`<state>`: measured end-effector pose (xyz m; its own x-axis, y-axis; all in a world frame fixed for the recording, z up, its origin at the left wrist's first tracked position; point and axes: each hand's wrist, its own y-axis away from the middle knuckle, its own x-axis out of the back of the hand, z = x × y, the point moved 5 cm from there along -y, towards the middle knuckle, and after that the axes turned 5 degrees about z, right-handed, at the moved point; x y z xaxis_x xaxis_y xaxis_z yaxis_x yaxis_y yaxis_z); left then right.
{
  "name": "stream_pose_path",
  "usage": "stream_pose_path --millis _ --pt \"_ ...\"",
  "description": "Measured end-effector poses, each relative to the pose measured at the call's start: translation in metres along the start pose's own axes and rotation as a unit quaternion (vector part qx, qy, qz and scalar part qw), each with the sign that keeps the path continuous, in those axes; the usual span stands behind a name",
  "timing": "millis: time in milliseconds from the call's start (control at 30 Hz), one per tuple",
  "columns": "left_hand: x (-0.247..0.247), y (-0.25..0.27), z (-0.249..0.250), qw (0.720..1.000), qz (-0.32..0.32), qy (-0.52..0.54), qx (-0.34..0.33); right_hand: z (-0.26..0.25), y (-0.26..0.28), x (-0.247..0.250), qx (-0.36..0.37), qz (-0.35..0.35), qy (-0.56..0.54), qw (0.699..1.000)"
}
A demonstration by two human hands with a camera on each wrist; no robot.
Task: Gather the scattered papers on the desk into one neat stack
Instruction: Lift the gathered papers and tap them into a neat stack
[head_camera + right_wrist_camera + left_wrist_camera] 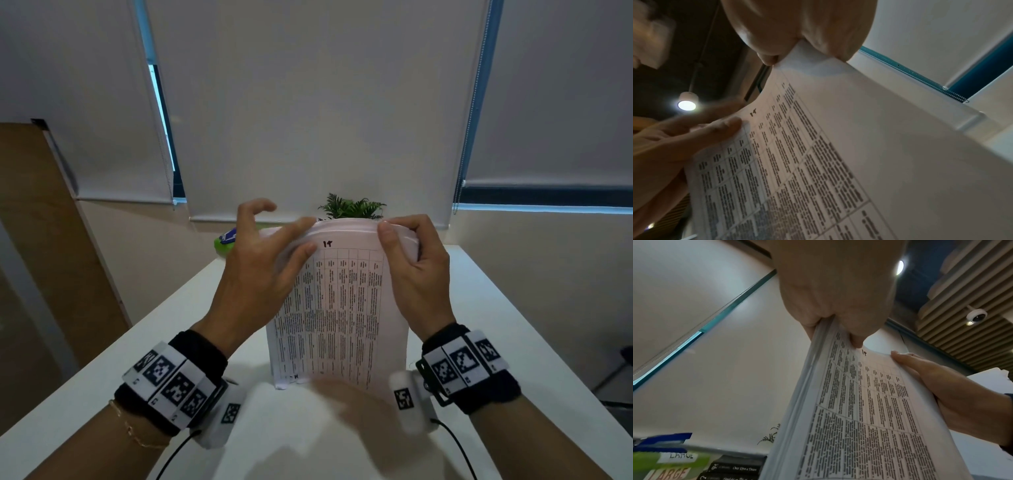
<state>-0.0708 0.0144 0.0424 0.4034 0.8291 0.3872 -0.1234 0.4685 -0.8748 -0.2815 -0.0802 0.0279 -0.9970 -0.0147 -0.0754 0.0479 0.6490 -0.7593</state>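
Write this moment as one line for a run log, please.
stage: squaring paper stack on edge on white desk | left hand: holds top left corner | right hand: grips top right corner | loose sheets: none seen

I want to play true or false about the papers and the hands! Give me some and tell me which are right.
1. Both hands hold the stack of papers. True: the left hand and the right hand grip its top corners.
2. The papers lie flat on the desk. False: they stand on their bottom edge.
3. The front page is blank. False: it shows a printed table.
4. A green plant is behind the papers. True.
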Motion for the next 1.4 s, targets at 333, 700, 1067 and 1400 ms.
stream_pose_path --millis 333,700,1067,1400 --pt "-0.008 -0.004 -0.015 0.925 0.052 0.291 0.238 0.003 -0.004 -0.002 -0.023 0.021 -0.031 0.999" --pt "-0.008 -0.008 -0.023 0.88 0.11 0.357 0.294 0.0 0.001 -0.006 -0.043 -0.046 -0.062 0.996" --pt "-0.029 0.047 -0.039 0.877 -0.079 0.346 0.325 0.022 0.009 -0.002 -0.191 -0.117 -0.12 0.967" --pt "-0.04 0.037 -0.021 0.882 0.061 0.338 0.322 0.022 0.01 -0.009 -0.153 -0.059 -0.074 0.984"
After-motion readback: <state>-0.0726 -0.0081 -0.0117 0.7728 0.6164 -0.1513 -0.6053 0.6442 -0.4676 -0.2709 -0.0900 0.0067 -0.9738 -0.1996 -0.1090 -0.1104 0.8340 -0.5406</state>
